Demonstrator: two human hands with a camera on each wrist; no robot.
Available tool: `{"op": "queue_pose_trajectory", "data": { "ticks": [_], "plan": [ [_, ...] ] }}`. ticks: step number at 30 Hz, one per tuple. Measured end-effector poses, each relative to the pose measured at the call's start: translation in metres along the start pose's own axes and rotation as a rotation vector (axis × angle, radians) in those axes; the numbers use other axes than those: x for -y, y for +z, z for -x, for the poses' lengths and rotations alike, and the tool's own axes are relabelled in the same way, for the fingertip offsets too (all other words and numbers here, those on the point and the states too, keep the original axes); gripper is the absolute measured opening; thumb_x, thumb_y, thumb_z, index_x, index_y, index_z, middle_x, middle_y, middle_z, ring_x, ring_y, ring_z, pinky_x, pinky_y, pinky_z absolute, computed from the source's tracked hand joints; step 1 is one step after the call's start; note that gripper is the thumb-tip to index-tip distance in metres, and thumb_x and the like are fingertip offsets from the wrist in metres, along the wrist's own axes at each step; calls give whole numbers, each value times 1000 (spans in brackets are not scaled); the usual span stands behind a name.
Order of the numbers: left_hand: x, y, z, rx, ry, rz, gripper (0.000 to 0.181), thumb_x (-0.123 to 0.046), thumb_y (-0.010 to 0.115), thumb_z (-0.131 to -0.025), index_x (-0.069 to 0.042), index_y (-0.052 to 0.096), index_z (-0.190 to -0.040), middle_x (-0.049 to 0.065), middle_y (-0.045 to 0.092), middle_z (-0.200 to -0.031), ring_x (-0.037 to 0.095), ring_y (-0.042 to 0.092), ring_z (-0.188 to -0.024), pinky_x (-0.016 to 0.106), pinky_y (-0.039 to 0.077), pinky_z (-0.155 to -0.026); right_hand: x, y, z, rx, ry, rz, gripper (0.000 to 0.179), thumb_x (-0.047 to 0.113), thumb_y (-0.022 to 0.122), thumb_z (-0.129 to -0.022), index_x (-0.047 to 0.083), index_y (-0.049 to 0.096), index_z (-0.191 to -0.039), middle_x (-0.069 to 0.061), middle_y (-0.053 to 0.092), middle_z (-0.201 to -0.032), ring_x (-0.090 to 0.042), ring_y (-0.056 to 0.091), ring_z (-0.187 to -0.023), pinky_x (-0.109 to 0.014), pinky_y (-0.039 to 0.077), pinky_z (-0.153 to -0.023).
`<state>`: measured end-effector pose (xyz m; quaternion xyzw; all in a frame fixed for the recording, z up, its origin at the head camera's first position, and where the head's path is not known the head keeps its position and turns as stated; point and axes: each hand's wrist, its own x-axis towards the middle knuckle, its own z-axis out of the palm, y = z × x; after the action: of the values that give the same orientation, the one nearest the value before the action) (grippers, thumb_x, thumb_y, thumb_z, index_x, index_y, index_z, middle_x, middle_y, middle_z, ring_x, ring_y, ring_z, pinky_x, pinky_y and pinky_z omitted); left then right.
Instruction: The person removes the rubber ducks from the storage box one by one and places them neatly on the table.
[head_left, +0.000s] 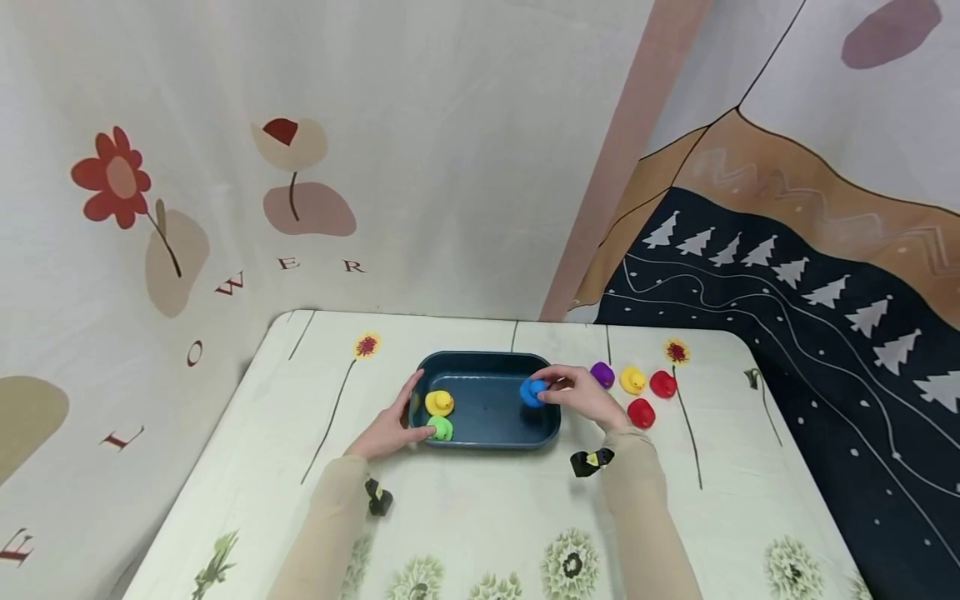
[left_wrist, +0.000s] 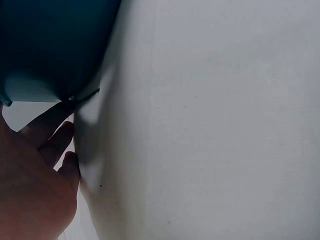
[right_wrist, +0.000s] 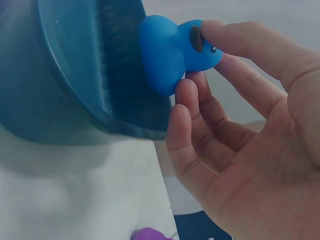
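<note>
A blue rubber duck [head_left: 532, 392] is pinched by the head between the thumb and fingers of my right hand [head_left: 583, 394]. It is over the right end of a dark blue rectangular tray [head_left: 487, 442]; the right wrist view shows the duck [right_wrist: 165, 55] right by the tray's wall [right_wrist: 65, 100]. My left hand [head_left: 392, 423] grips the tray's left end, fingers along the outer side and thumb at the front corner. Inside the tray, at the left, are a yellow duck [head_left: 439, 403] and, near my thumb, a green duck [head_left: 440, 429].
Right of the tray on the table [head_left: 480, 508] lie a purple duck [head_left: 602, 374], another yellow duck [head_left: 632, 380] and two red ducks, one red duck [head_left: 663, 384] behind the other red duck [head_left: 641, 413]. A printed curtain [head_left: 450, 167] hangs behind the table.
</note>
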<state>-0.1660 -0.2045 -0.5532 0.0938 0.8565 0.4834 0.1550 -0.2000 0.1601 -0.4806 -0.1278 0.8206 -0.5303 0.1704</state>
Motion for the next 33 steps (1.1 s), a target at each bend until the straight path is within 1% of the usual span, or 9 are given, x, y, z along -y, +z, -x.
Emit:
{"op": "queue_pose_trajectory", "data": {
  "ticks": [5,13,18,24,29,33],
  "plan": [
    [1,0,-1,4,3,5,100,-38,76,-83,-41,6,-154,19,13,-158,44,25,-138,55,26,-109,0,-6,7,-37,17,-5,33,17,69,-90,6,66,-121,-11,63,-110,-29,54,-101,-34,48,-80],
    [1,-2,-2,-1,11,-5,101,-39,76,-83,-42,5,-154,17,13,-159,45,23,-138,59,25,-108,-5,-20,18,-58,-15,-32,34,12,69,-90,1,64,-122,-17,62,-116,-33,53,-103,-35,48,-81],
    [1,-2,-1,-2,12,-2,101,-39,76,-83,-42,5,-154,17,13,-159,45,23,-138,58,25,-108,-9,-28,26,-84,16,-10,33,14,68,-91,3,65,-122,-15,60,-115,-31,53,-102,-34,48,-81],
    [1,-1,1,-9,13,8,100,-38,76,-83,-42,5,-154,17,14,-158,45,25,-138,57,26,-108,-16,-37,36,-120,51,1,33,16,68,-92,4,65,-122,-14,60,-112,-31,53,-101,-38,50,-82],
    [2,0,1,-5,15,7,100,-39,75,-84,-42,5,-154,18,14,-158,45,24,-138,57,26,-108,-23,-45,47,-149,45,21,35,17,69,-91,4,64,-123,-16,59,-118,-31,53,-102,-35,49,-81],
    [3,0,0,-1,18,12,100,-39,76,-83,-43,4,-154,18,14,-158,44,25,-138,56,27,-108,-32,-51,56,-189,70,21,38,18,70,-91,4,63,-125,-17,59,-120,-31,53,-102,-35,47,-80]
  ]
}}
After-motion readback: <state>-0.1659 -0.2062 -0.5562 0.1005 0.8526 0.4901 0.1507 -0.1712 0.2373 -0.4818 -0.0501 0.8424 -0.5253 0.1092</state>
